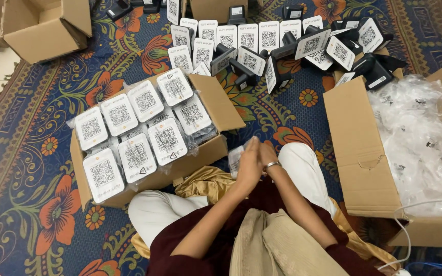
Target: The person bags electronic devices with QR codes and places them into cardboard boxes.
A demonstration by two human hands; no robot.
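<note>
Your lap, with the dark red sleeves and the beige cloth, is nearest to the camera, and your two forearms go forward from it. Your left hand (248, 166) and your right hand (268, 155) are pressed together, palm against palm, and between them they pinch a small clear plastic packet (236, 159); its edge shows at the left of your left hand grip. On your right wrist sits a metal bangle (271, 165). The packet is just above your knee, over the patterned rug (26, 168), near the front right corner of the open cardboard box (208, 99) on your left. This box is full of wrapped white square plaques (136, 153) with printed codes. On your right stands a second open box (359, 148), filled with clear plastic bags (415, 133). Farther out, toward the far edge of the rug, many unwrapped plaques on black stands (251, 61) lie in loose rows.
</note>
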